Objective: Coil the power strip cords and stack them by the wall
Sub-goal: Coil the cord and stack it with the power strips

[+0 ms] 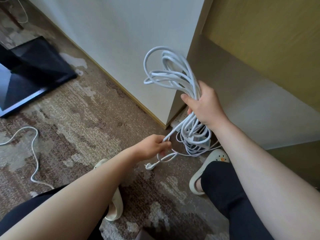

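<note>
My right hand (205, 104) grips a bundle of white cord loops (170, 73) held up in front of the wall corner. Loops hang below the hand toward a white power strip (180, 121) lying on the carpet by the wall, with more coiled cord (195, 144) beside it. My left hand (154, 146) pinches the loose end of the cord low over the carpet. The white plug (149, 166) dangles just below that hand.
Another white cord (34, 153) snakes across the patterned carpet at left. A black stand base (34, 70) sits at upper left. A white wall (121, 40) and a yellow-green panel (268, 40) meet at the corner. My slippered feet (209, 168) stand on the carpet.
</note>
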